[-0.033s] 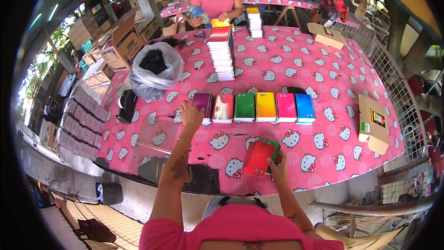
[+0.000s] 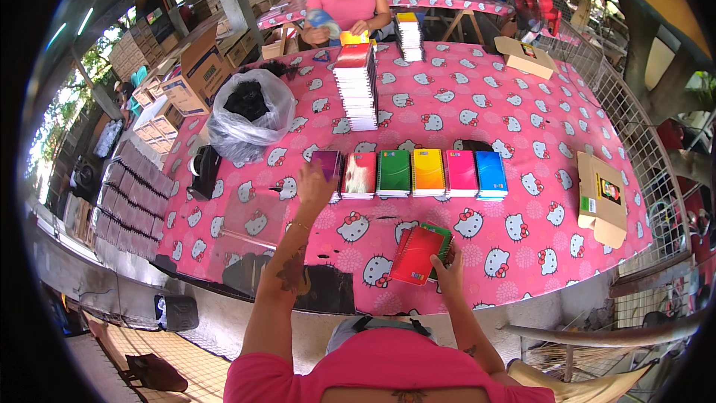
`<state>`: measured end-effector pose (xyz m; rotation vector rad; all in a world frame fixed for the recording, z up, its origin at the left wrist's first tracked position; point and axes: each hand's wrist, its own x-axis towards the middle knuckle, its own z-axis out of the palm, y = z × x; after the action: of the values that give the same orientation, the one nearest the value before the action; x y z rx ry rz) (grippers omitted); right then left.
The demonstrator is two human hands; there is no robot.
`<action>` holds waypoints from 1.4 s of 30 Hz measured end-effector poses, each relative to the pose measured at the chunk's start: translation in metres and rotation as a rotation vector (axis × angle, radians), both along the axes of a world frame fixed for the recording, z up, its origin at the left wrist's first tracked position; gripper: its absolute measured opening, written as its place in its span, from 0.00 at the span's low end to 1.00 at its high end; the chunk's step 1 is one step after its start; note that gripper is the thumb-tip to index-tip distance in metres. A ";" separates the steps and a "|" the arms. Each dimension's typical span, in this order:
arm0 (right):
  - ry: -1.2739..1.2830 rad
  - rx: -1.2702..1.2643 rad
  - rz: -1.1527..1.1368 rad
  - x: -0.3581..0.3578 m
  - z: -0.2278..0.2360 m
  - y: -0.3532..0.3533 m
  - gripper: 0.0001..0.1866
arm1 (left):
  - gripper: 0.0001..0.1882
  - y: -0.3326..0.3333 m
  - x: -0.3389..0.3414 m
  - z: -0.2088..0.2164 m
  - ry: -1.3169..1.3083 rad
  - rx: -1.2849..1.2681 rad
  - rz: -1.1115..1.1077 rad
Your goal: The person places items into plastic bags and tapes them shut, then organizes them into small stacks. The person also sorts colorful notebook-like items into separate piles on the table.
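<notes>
My right hand grips a few small spiral notebooks near the table's front edge, with a red notebook on top and a green notebook showing behind it. Across the table, my left hand reaches to the left edge of the purple notebook stack, its fingers apart. To the right of that stack runs a row: a red-and-white notebook, a green one, a yellow one, a pink one and a blue one.
Behind the row rises a tall notebook pile, with a co-worker beyond it. A clear plastic bag and a black tape dispenser are at left. An open cardboard box lies at right. Bundled notebooks line the far left.
My left hand has shifted slightly right, its fingers now over the purple stack's edge. My right hand keeps its place. The co-worker's hand with a bluish item has moved a little.
</notes>
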<state>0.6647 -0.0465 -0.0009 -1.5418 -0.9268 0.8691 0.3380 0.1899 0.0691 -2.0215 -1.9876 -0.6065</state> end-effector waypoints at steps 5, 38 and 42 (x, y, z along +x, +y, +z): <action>0.252 0.021 0.048 0.010 0.015 -0.001 0.32 | 0.27 0.007 0.026 0.001 0.268 -0.404 -0.092; 0.972 -0.591 0.583 -0.088 0.070 0.050 0.22 | 0.35 -0.212 -0.035 0.014 -0.199 -0.095 -0.986; 0.814 -0.516 0.714 -0.207 0.076 0.054 0.30 | 0.40 -0.201 -0.124 0.036 -0.257 0.065 -1.099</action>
<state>0.4572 0.0071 0.0749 -1.0431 -0.6420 2.1784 0.2143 -0.0110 0.1053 -2.9878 -0.7315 -1.1282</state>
